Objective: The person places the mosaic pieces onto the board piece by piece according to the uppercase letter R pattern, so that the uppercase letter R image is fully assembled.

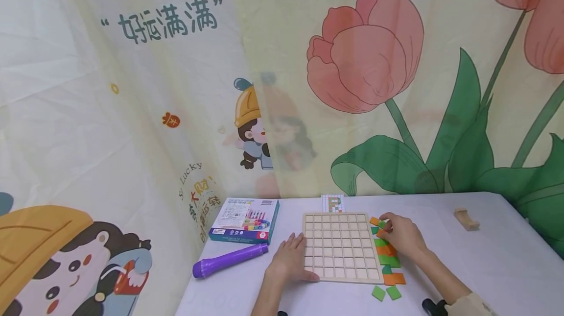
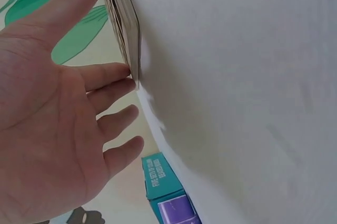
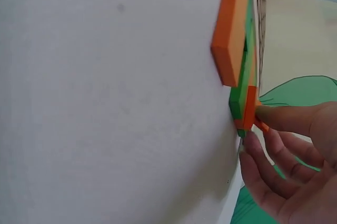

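In the head view a square wooden grid board lies on the table. My left hand rests at its left side, fingers spread, thumb by the near corner. The left wrist view shows the fingertips touching the side of the board. Along the right edge lie several green tiles and orange tiles. My right hand is over the far end of this row. Between its thumb and fingers, an orange tile sits tilted in the right wrist view; the fingertips partly hide it.
A pattern card lies behind the board. Left of it are a boxed set and a purple tube. Two green tiles lie near the front right corner. A small wooden piece stands far right.
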Available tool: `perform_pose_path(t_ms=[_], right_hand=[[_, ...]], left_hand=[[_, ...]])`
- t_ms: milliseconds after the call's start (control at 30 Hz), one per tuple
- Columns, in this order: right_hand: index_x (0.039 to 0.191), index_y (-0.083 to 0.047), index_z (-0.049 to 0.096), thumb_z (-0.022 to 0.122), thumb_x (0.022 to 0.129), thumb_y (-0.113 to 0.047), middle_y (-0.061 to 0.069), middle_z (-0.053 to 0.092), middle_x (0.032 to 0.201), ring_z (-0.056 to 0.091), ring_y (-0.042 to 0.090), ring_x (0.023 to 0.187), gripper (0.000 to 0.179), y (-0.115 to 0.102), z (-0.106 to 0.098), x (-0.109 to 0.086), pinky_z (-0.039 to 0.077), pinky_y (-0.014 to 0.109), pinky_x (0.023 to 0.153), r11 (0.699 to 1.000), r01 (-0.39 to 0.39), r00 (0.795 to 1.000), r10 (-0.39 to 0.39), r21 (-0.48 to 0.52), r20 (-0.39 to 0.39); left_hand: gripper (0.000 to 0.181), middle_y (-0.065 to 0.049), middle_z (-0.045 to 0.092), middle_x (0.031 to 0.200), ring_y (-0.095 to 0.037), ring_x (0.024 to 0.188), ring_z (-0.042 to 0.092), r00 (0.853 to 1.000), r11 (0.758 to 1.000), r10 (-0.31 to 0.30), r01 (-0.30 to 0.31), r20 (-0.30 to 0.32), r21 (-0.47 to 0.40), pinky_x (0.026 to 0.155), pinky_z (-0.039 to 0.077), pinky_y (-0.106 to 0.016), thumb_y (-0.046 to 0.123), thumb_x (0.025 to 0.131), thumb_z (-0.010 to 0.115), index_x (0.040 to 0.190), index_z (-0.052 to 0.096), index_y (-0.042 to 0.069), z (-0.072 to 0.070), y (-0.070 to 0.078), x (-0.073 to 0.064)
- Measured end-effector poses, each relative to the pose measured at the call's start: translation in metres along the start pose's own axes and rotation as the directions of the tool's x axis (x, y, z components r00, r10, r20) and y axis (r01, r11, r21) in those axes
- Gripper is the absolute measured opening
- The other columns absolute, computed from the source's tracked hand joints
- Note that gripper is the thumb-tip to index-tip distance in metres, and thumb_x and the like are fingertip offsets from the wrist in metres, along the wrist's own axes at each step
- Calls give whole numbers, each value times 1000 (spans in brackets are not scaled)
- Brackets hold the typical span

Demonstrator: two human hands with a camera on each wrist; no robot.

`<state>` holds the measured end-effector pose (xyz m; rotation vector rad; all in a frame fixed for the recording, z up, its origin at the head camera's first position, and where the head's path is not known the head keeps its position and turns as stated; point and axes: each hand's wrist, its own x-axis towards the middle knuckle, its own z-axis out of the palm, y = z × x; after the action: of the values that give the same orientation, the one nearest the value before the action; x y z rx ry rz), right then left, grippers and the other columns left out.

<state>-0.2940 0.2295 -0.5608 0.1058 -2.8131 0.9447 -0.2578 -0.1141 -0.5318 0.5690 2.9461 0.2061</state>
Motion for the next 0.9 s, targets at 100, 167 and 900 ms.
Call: perform_pose_path(t_ms=[100,167,900], right_hand=[[121,4,67,82,85,-7,2,67,81,60,17,69,40,2,-1,2,51,30,59,997,-39,999,38,69,7],[121,4,68,82,85,-6,2,67,83,60,18,71,40,3,-2,2,51,30,60,992,-63,998,62,107,17],[122,-1,71,82,87,-4,2,71,88,66,19,77,36,-20,0,15,58,27,64,959,-77,997,74,273,21]], left_hand=[[111,-15,45,162,-35,152,37,1000,1000,-8,8,-2,5,123,34,-53,61,71,90,154,47,0,2,1,-1],[111,-15,45,161,-35,152,37,1000,1000,-8,8,-4,5,123,34,-52,60,71,90,154,47,0,2,1,-1],[114,-13,45,162,-35,153,35,1000,1000,-10,10,-18,20,124,33,-53,64,69,89,154,47,1,7,-2,1]])
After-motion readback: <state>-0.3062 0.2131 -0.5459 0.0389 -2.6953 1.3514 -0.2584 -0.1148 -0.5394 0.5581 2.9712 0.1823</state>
